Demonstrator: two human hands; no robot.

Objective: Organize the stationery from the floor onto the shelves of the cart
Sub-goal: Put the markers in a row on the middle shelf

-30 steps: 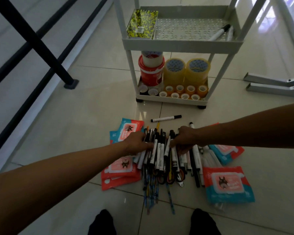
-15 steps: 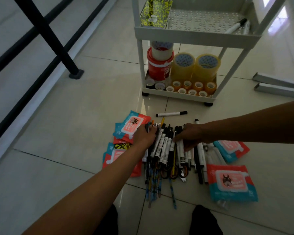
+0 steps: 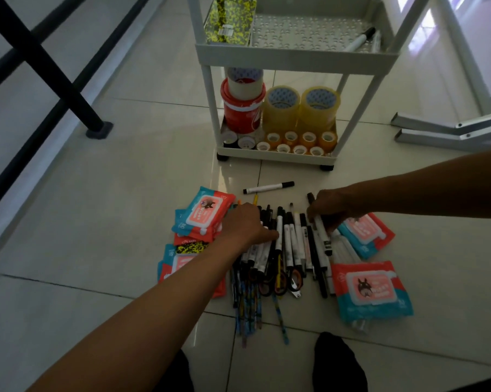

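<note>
Head view, looking down at a pale tiled floor (image 3: 102, 210). At the top stands a white cart (image 3: 295, 56) with two shelves visible. Its upper shelf holds a yellow-and-black patterned box (image 3: 228, 19) on the left and a marker (image 3: 358, 41) on the right. Its lower shelf is packed with a red tub (image 3: 240, 113), two big rolls of clear tape (image 3: 300, 107) and a row of small tape rolls (image 3: 295, 142).

In front of the cart, on the floor, lie wet-wipe packets (image 3: 370, 291) to either side of a heap of markers and pens (image 3: 289, 244), with scissors (image 3: 281, 281) among them. One loose marker (image 3: 268, 188) lies apart, between the heap and the cart.

The left hand (image 3: 245, 224) rests on the heap's left edge, fingers lying fairly straight and pressing on the markers. The right hand (image 3: 330, 209) is at the right edge, fingers curled round one black-capped marker (image 3: 320, 226).

The step in hand looks like gathering the pens into a bundle. To do it well, the two hands should sweep inward from both sides, line the barrels up side by side, and close round a manageable handful rather than the whole heap, leaving the scissors aside so the blades do not snag. The upper shelf, beside the marker there, seems the natural place.
</note>
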